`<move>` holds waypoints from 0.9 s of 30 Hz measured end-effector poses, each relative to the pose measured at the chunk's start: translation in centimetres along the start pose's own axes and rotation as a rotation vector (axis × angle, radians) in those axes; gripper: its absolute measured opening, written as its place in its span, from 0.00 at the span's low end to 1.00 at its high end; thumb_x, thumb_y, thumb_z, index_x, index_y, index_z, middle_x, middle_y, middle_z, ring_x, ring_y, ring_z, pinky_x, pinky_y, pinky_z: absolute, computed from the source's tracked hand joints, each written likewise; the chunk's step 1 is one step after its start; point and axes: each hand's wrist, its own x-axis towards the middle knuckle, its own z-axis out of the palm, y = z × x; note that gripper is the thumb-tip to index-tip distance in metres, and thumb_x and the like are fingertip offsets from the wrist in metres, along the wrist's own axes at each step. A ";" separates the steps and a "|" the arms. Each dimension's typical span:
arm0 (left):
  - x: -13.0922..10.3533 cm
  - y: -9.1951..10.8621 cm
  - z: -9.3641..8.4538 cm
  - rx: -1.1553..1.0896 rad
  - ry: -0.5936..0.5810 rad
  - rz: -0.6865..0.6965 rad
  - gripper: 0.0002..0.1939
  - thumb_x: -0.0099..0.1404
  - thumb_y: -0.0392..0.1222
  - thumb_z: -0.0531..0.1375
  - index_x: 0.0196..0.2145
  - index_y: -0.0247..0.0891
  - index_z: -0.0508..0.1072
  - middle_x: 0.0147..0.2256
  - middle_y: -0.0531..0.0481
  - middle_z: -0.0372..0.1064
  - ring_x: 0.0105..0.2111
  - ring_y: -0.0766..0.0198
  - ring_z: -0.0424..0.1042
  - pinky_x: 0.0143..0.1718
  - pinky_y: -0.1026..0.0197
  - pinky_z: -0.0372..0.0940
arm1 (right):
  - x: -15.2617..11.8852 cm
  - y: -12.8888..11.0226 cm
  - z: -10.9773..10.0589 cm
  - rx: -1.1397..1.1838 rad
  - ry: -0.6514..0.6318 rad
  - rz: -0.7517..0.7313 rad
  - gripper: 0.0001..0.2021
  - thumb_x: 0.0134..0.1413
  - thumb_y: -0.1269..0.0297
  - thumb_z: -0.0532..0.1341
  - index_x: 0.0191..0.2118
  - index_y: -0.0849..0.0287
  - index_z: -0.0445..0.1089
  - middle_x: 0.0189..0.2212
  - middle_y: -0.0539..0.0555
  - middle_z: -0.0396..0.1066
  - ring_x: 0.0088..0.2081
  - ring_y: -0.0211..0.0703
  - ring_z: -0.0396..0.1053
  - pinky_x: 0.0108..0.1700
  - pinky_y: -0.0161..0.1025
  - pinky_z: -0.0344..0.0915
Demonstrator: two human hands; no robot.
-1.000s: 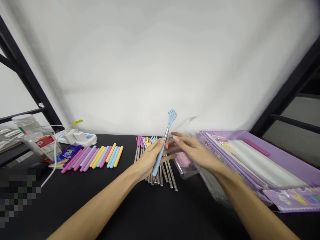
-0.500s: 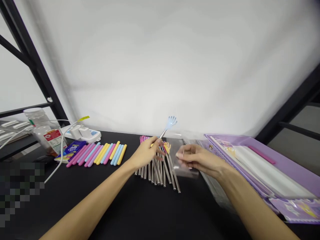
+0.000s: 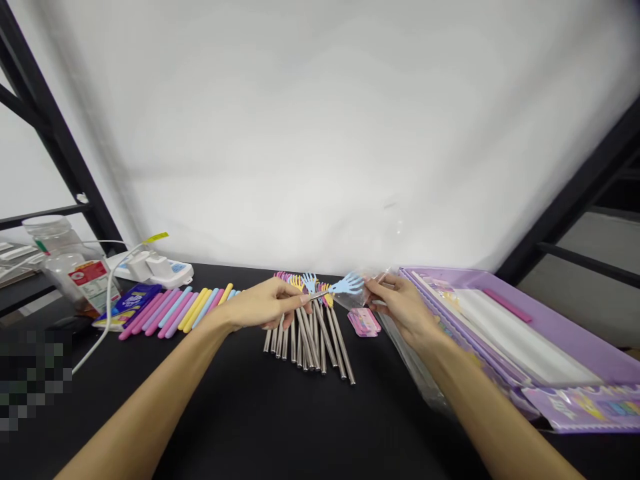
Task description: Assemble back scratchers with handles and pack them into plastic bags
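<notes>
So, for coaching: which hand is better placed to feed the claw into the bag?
Probably the left hand: it holds the blue claw, aimed at the bag in the right hand.

A plain white wall (image 3: 310,133) fills most of the view behind the black surface (image 3: 240,413), brightest across its middle and greyer toward the upper right, with soft, faint shadow bands running down near both sides. Black frame bars (image 3: 55,127) slant down along the left edge, joined by thinner crosspieces, with a paler area showing between them, and a thick black beam (image 3: 575,193) slants down on the right, where a thinner bar branches off before a dim grey panel (image 3: 600,247) that darkens toward the picture's edge.
</notes>
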 end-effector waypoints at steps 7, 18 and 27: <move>-0.2 -0.8 -0.4 0.086 -0.089 -0.076 0.24 0.64 0.61 0.55 0.37 0.37 0.78 0.19 0.55 0.61 0.14 0.72 0.56 0.16 0.68 0.51 | 0.2 -0.3 -0.2 -0.079 0.046 -0.090 0.20 0.40 0.48 0.71 0.25 0.60 0.70 0.24 0.52 0.71 0.29 0.40 0.69 0.30 0.36 0.67; 0.9 -0.7 1.8 0.174 0.265 0.099 0.25 0.66 0.56 0.54 0.56 0.41 0.67 0.21 0.55 0.70 0.17 0.68 0.62 0.22 0.67 0.57 | 0.4 0.8 0.7 -0.135 0.013 -0.119 0.19 0.43 0.47 0.70 0.30 0.61 0.74 0.28 0.56 0.77 0.32 0.47 0.75 0.29 0.38 0.70; 1.7 -0.6 3.8 0.061 0.332 0.158 0.31 0.68 0.56 0.53 0.65 0.44 0.54 0.23 0.56 0.70 0.17 0.68 0.65 0.24 0.65 0.62 | -1.2 1.1 3.1 0.180 -0.278 -0.001 0.16 0.46 0.51 0.70 0.31 0.61 0.76 0.31 0.56 0.77 0.35 0.43 0.75 0.39 0.38 0.70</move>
